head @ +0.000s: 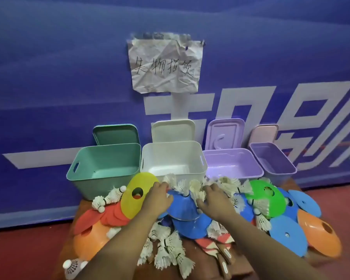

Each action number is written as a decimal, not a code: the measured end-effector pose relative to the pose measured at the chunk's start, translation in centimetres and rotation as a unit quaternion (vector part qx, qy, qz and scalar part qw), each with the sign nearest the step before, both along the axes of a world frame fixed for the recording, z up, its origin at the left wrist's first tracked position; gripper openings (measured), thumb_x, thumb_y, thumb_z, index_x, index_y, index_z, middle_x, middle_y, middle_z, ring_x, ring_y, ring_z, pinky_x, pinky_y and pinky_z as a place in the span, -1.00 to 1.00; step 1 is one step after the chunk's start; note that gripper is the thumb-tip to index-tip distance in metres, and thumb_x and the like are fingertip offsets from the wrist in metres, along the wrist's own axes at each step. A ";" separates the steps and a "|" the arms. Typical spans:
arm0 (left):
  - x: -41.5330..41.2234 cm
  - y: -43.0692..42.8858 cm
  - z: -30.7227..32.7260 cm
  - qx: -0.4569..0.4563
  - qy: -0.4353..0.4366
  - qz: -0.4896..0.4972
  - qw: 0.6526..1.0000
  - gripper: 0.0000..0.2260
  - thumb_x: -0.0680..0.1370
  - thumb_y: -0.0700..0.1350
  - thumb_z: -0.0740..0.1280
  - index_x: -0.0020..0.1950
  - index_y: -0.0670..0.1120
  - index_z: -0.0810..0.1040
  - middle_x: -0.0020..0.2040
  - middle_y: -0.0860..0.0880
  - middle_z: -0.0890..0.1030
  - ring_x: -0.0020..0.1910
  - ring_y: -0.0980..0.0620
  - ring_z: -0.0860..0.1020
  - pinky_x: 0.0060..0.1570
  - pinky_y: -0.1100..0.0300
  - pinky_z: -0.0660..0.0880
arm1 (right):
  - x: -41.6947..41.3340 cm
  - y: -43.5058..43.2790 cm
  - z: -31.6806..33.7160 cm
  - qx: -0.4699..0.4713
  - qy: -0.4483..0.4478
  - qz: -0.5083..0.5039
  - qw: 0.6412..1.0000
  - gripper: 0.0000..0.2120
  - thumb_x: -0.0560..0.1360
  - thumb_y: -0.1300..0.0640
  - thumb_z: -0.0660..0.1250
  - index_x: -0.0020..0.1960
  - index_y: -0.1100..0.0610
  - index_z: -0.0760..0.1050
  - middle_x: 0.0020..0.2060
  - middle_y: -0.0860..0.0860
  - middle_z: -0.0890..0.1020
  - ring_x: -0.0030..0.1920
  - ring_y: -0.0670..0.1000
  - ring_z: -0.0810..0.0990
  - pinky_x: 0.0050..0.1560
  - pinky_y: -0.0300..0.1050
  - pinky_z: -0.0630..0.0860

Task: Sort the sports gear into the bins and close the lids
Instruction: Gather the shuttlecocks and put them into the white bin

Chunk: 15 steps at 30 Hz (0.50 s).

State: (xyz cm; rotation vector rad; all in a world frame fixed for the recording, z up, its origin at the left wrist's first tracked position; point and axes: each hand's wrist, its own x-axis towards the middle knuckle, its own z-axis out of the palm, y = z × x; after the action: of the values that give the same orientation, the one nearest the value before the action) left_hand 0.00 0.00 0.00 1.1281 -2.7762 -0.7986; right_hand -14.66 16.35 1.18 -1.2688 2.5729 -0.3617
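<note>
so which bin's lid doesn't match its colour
The far-right purple bin: the pink lid leans behind it, while the other three lids match their bins.

crumpled handwritten paper note taped on blue banner, red floor, brown mat

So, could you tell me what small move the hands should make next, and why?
Probably lift the right hand, which seems to grip a shuttlecock, over to the white bin just behind it; that bin stands open and looks empty.

Left hand on yellow cone, right hand among shuttlecocks
</note>
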 end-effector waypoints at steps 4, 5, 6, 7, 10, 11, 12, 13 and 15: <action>-2.7 -1.9 -2.1 0.037 -0.003 0.045 0.998 -0.54 0.56 -0.05 0.24 0.45 -0.06 0.28 0.28 -0.19 0.36 0.19 -0.24 0.46 0.16 0.00 0.45 | -1.6 -2.1 -1.9 0.018 0.013 0.011 1.000 -0.61 0.52 -0.07 0.23 0.25 0.12 0.39 0.15 0.09 0.42 0.16 0.15 0.45 0.09 0.02 0.49; -3.2 -2.4 -2.6 0.042 -0.006 0.055 0.998 -0.51 0.56 -0.05 0.24 0.49 -0.05 0.24 0.29 -0.21 0.35 0.20 -0.25 0.46 0.17 0.01 0.44 | -2.0 -2.5 -2.4 0.024 0.016 0.018 0.999 -0.63 0.52 -0.05 0.23 0.24 0.13 0.39 0.15 0.09 0.42 0.17 0.15 0.43 0.09 0.02 0.48; -3.7 -2.8 -3.2 0.048 -0.006 0.063 0.997 -0.49 0.57 -0.05 0.24 0.51 -0.05 0.21 0.30 -0.22 0.34 0.21 -0.26 0.45 0.18 0.02 0.43 | -2.5 -3.1 -3.3 0.026 0.019 0.028 0.999 -0.65 0.53 -0.03 0.22 0.24 0.14 0.39 0.17 0.09 0.41 0.18 0.16 0.41 0.09 0.01 0.46; -4.2 -3.2 -3.8 0.053 -0.006 0.072 0.996 -0.48 0.58 -0.05 0.24 0.52 -0.04 0.21 0.30 -0.23 0.34 0.21 -0.26 0.45 0.19 0.03 0.43 | -3.0 -3.5 -4.0 0.029 0.023 0.036 0.999 -0.66 0.55 0.00 0.22 0.25 0.15 0.39 0.18 0.09 0.40 0.19 0.16 0.40 0.10 0.00 0.42; -5.5 -4.2 -5.3 0.044 0.002 0.084 0.995 -0.56 0.56 -0.08 0.27 0.46 -0.02 0.37 0.23 -0.23 0.39 0.17 -0.24 0.47 0.21 0.06 0.42 | -4.6 -4.7 -5.8 0.039 0.036 0.074 0.996 -0.70 0.55 0.07 0.22 0.22 0.18 0.43 0.18 0.11 0.43 0.18 0.16 0.38 0.14 -0.02 0.36; -5.9 -4.4 -5.9 0.041 0.000 0.084 0.996 -0.60 0.56 -0.08 0.28 0.40 -0.02 0.44 0.19 -0.22 0.42 0.16 -0.23 0.48 0.22 0.06 0.41 | -5.0 -5.0 -6.5 0.052 0.038 0.089 0.994 -0.72 0.53 0.08 0.25 0.18 0.19 0.45 0.15 0.11 0.44 0.16 0.16 0.39 0.12 -0.03 0.36; -6.3 -4.7 -6.5 0.036 0.000 0.081 0.996 -0.66 0.55 -0.08 0.31 0.33 -0.03 0.52 0.16 -0.21 0.45 0.14 -0.21 0.49 0.23 0.09 0.41 | -5.4 -5.2 -7.0 0.054 0.047 0.106 0.992 -0.74 0.50 0.10 0.31 0.13 0.19 0.48 0.10 0.11 0.47 0.13 0.15 0.40 0.09 -0.04 0.36; -6.6 -4.9 -7.0 0.031 0.001 0.079 0.996 -0.72 0.54 -0.08 0.34 0.25 -0.04 0.58 0.11 -0.20 0.49 0.13 -0.19 0.49 0.21 0.12 0.41 | -5.8 -5.4 -7.6 0.056 0.060 0.126 0.989 -0.77 0.44 0.11 0.38 0.05 0.19 0.52 0.02 0.10 0.50 0.07 0.15 0.43 0.04 -0.05 0.39; -6.8 -5.3 -7.8 0.016 0.013 0.085 0.996 -0.85 0.51 -0.13 0.38 0.06 -0.05 0.66 0.01 -0.15 0.52 0.09 -0.14 0.49 0.13 0.18 0.39 | -6.5 -5.7 -8.4 0.031 0.081 0.153 0.985 -0.87 0.35 0.16 0.44 -0.15 0.16 0.55 -0.16 0.08 0.54 -0.07 0.14 0.49 -0.12 -0.08 0.41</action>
State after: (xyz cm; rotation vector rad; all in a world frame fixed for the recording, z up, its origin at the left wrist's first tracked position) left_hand -6.82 -5.26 -7.77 1.3264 -2.6111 -0.8363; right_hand -21.15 10.67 -7.20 -1.6997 2.4374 -0.1219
